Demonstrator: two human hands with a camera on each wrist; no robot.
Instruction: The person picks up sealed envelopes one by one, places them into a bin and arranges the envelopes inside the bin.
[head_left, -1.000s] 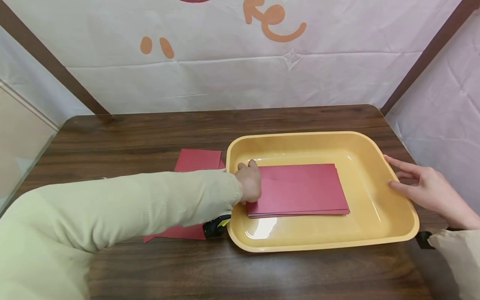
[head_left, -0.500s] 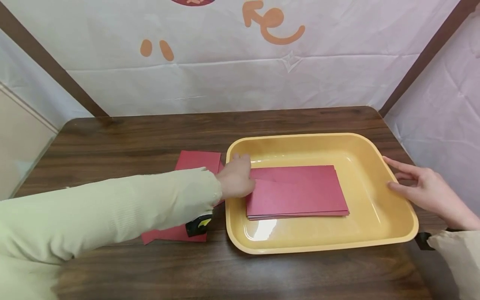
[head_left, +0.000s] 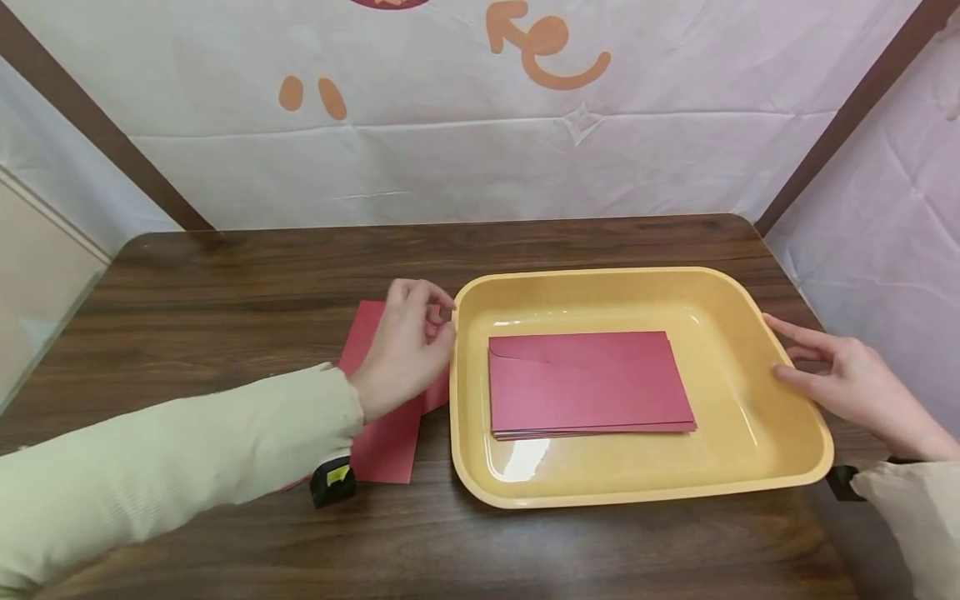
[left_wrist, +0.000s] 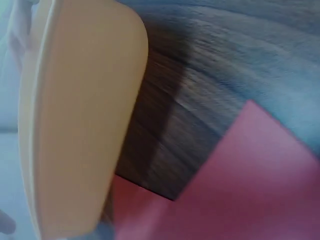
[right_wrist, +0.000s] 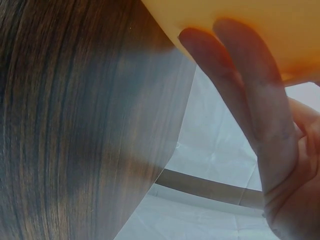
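Observation:
A stack of red envelopes (head_left: 592,383) lies flat inside a yellow plastic tray (head_left: 637,492), the top one showing a flap line at its left end. More red envelopes (head_left: 386,446) lie overlapping at odd angles on the table left of the tray, partly under my left arm; the left wrist view has these red envelopes (left_wrist: 260,170) close to the tray's outer wall (left_wrist: 90,110). Above them hovers my left hand (head_left: 408,346), fingers loosely bent and holding nothing. My right hand (head_left: 847,367) grips the tray's right rim, thumb inside and fingers (right_wrist: 255,75) against the outer wall.
The dark wood-grain table (head_left: 480,550) carries everything. Behind it hangs a white cloth (head_left: 450,167) with printed shapes, framed by brown posts (head_left: 105,133) at both sides. Black wrist straps (head_left: 332,483) sit at the cuffs.
My left hand has drawn back leftward from the stack in the tray, over the rim, to above the loose envelopes. The top envelope's left end is now uncovered. My right hand stays put.

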